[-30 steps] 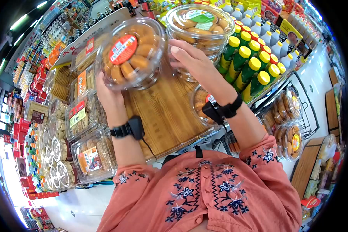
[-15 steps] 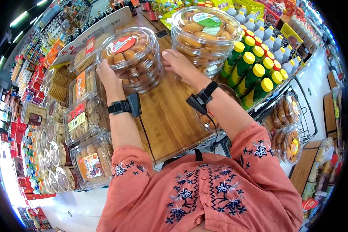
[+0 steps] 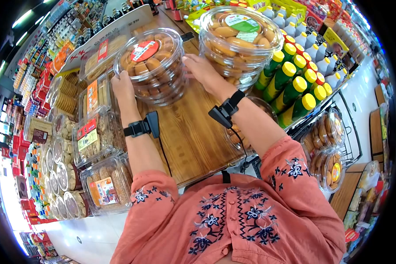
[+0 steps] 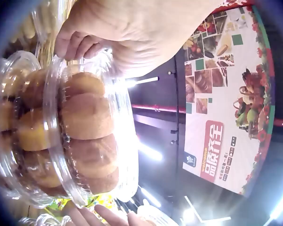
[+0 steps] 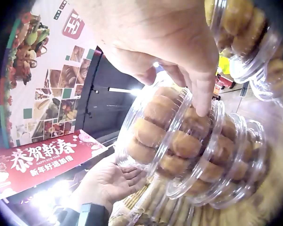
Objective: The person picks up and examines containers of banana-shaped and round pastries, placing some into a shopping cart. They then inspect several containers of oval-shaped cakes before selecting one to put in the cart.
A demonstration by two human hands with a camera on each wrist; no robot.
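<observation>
A stack of round clear plastic tubs of brown buns (image 3: 156, 66) stands on the wooden tabletop (image 3: 198, 127), its top lid bearing a red label. My left hand (image 3: 124, 90) touches the left side of the upper tub near the lid, its fingers loosely bent against the plastic in the right wrist view. On the opposite side, my right hand (image 3: 204, 75) has its fingers laid along the stack; the right wrist view has these fingers (image 5: 202, 94) nearly straight over the tub rims.
A second stack of bun tubs (image 3: 237, 44), green-labelled, stands close to the right. Yellow-capped green bottles (image 3: 295, 88) line the right edge. Square pastry boxes (image 3: 103, 132) crowd the left. Another tub (image 3: 251, 123) sits below my right forearm. A trolley (image 3: 345, 136) holds more tubs.
The red-labelled tub has gone from tilted and raised to level on top of the stack. My right hand has moved left from the green-labelled stack to this one.
</observation>
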